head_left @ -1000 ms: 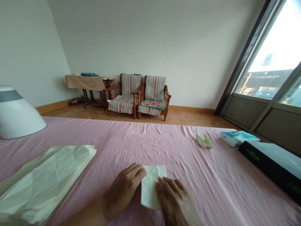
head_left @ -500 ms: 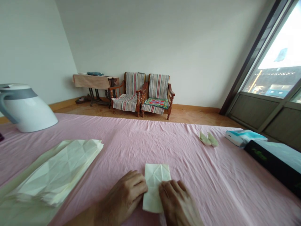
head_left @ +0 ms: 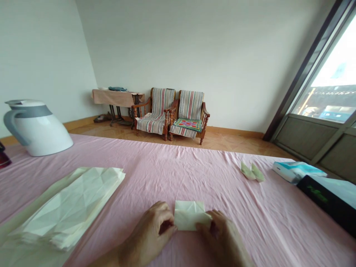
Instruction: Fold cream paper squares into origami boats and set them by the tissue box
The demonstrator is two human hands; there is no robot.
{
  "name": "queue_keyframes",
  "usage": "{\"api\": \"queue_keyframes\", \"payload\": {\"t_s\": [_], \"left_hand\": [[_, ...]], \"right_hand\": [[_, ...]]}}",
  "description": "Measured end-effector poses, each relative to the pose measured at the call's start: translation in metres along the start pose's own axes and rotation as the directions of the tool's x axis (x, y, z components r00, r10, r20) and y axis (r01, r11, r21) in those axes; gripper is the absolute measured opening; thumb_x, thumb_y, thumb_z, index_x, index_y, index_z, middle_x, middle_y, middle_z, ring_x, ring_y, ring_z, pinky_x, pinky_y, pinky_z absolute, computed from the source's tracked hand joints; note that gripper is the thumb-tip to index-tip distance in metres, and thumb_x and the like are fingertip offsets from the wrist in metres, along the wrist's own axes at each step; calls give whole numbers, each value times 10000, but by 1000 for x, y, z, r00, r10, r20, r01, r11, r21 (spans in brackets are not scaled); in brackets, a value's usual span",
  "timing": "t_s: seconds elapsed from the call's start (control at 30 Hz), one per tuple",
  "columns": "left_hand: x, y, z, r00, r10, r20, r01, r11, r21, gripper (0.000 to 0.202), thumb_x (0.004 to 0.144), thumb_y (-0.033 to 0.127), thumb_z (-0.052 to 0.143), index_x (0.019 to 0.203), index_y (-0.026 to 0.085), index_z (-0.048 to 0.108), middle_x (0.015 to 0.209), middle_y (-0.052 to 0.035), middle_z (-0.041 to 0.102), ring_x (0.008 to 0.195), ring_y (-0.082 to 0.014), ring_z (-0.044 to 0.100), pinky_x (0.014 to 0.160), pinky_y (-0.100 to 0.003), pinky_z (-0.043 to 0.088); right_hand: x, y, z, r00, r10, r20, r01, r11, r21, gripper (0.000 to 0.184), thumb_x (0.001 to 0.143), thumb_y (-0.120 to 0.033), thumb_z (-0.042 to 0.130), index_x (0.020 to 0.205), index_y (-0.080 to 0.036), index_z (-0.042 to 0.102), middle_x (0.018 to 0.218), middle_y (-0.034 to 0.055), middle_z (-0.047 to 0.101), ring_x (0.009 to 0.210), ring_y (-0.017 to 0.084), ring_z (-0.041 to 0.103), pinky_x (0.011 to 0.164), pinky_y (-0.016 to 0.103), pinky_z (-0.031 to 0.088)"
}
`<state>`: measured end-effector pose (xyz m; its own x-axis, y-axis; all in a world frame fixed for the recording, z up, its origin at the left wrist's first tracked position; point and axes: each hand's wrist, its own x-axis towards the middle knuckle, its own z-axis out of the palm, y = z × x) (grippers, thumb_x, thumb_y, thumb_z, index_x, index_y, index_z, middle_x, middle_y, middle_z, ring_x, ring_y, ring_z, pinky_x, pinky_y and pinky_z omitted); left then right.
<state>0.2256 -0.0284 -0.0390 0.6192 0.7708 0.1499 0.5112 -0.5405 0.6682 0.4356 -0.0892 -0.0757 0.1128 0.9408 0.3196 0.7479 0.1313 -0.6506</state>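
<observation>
A small pale cream sheet of paper [head_left: 189,216] with crease lines lies on the pink cloth, its near part folded up over the far part. At its left edge, my left hand [head_left: 152,233] is closed, thumb and curled fingers meeting at the paper's side. My right hand [head_left: 224,235] grips the right edge, the thumb lying on top of the fold and the fingers behind it. To the left is a stack of creased pale paper [head_left: 75,202] on larger sheets. A folded paper piece with two raised points [head_left: 251,172] sits at the right.
A pink cloth [head_left: 155,167] covers the table. At the left stands a white and grey jug [head_left: 50,129]; a dark red object [head_left: 4,157] is at the edge. A tissue pack [head_left: 297,170] and a black box [head_left: 319,196] lie right. Two wooden armchairs [head_left: 172,115] stand beyond.
The paper's near half has been folded up toward the far edge, so it looks shorter. Both hands have shifted, the right one further out to the right edge. The view has moved slightly.
</observation>
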Motion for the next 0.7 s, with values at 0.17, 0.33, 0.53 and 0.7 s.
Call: {"api": "queue_keyframes", "payload": {"t_s": [0.17,0.33,0.53,0.7], "left_hand": [[3,-1,5,997,-46,-67,45,999,-17,199,712,1,589,782,176,527,742,34,555,700,-124,536,651,-216,390],[3,-11,10,992,-29,-123,25,999,-38,586,724,-7,581,1239,234,440,824,37,569,679,-115,534,677,-212,430],[3,-4,2,996,87,-15,-87,996,27,341,802,28,562,1067,230,637,930,-17,578,841,-150,573,760,-241,465],[4,-2,-1,995,104,3,-104,994,41,333,809,8,575,1058,211,662,1003,-31,571,935,-164,575,849,-272,464]], "right_hand": [[3,8,20,975,150,-163,-132,984,117,330,839,-470,530,983,-191,629,598,-20,535,540,147,501,502,233,352],[2,17,29,969,114,-218,-104,993,58,428,869,-467,496,1184,-184,556,623,-27,536,527,140,508,512,231,377],[2,31,32,954,-135,-269,108,988,-111,377,936,-414,419,1226,-191,510,573,-35,530,468,147,512,457,230,373],[3,15,11,939,-222,-262,100,906,-411,316,939,-326,389,1156,-167,555,749,69,646,642,219,623,569,325,471]]}}
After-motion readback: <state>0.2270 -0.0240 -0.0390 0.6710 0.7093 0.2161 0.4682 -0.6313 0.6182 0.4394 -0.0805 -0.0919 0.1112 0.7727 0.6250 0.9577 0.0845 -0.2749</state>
